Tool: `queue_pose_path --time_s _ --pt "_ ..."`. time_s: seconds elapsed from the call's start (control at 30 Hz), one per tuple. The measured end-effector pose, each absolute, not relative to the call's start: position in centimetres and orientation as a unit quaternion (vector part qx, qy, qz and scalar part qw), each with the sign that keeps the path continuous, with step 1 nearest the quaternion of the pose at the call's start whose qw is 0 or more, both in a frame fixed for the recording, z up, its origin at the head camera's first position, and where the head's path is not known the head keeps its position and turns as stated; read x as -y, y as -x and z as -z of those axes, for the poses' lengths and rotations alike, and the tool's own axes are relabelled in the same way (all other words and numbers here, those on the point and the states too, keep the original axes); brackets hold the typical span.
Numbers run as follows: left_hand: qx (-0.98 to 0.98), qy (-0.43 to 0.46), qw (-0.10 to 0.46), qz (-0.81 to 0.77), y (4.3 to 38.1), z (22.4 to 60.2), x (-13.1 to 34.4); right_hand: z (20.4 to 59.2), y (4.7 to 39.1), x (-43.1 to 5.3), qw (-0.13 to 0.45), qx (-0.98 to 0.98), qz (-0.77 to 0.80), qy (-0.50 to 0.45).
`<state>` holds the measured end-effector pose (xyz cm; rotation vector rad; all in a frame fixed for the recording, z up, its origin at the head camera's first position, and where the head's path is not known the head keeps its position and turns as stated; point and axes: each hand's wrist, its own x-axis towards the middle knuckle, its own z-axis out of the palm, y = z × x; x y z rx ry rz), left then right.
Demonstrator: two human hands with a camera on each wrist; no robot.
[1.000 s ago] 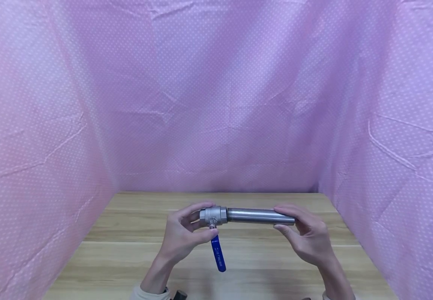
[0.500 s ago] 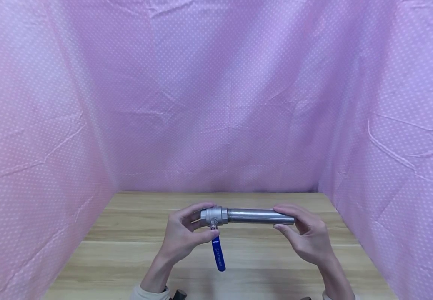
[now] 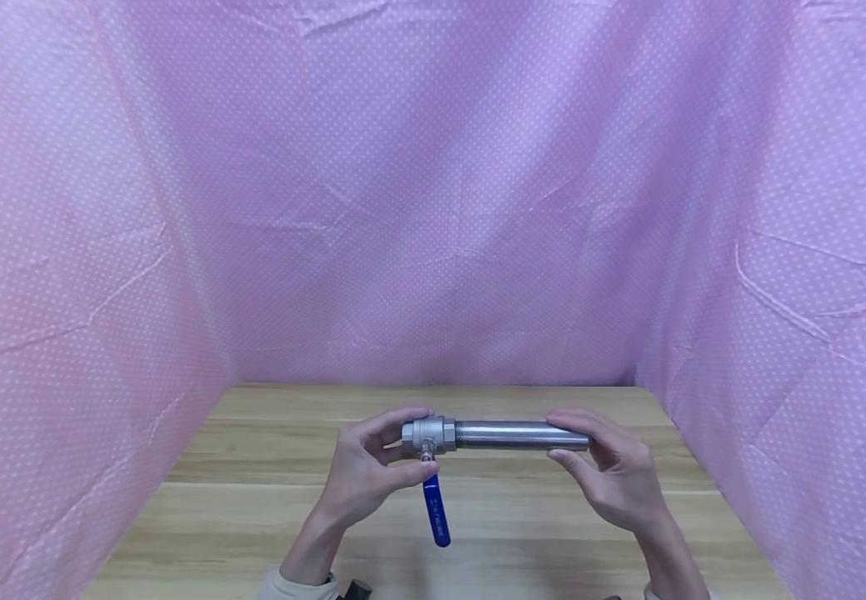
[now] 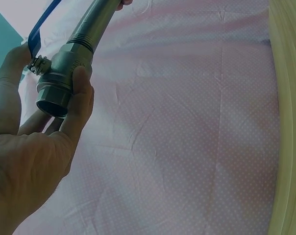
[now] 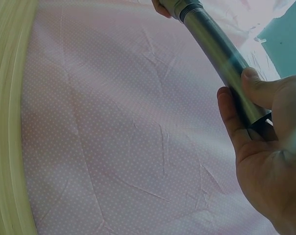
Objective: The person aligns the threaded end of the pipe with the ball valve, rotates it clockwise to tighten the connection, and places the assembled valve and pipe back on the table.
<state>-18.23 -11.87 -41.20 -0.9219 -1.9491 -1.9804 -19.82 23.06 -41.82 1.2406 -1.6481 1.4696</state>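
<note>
My left hand grips a silver ball valve, thumb at the base of its blue lever handle. The lever points toward me, slightly right. A steel pipe runs level to the right from the valve, its end seated in the valve's hex port with some thread showing. My right hand pinches the pipe's far end between thumb and fingers. In the left wrist view the valve's other port is an open round hole. The right wrist view shows the pipe's free end near my palm.
Both hands hold the parts over a light wooden table. Pink dotted cloth hangs around the back and both sides. A small dark cylindrical object shows at the bottom edge by the left sleeve.
The valve and pipe have shifted very slightly, the pipe sitting a touch lower now and the lever swinging a little. Both hands keep their grips.
</note>
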Motion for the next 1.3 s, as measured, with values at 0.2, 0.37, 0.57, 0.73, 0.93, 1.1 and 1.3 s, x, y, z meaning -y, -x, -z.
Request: queue_pose_path --time_s 0.2,0.37,0.57,0.73,0.93,1.1,1.3 --pt "0.643 0.337 0.116 0.678 18.49 41.42 11.98 41.9 19.87 -23.05 0.289 0.625 -0.555 -0.467" --pt "0.638 0.332 0.115 0.685 18.52 41.49 12.0 41.79 19.8 -22.86 0.281 0.639 -0.552 -0.456" --pt "0.637 0.322 0.115 0.691 18.39 41.47 11.88 41.63 19.55 -22.7 0.258 0.641 -0.566 -0.449" --pt "0.636 0.31 0.113 0.698 18.32 41.4 11.71 41.51 19.47 -22.65 0.251 0.631 -0.579 -0.451" --pt "0.629 0.323 0.121 0.697 18.38 41.54 11.75 41.37 19.3 -22.66 0.255 0.647 -0.575 -0.43" --pt "0.626 0.329 0.124 0.696 18.46 41.58 11.71 41.3 19.26 -22.74 0.253 0.652 -0.577 -0.423" --pt "0.625 0.33 0.125 0.696 18.48 41.54 11.62 41.26 19.32 -22.74 0.231 0.637 -0.596 -0.431"
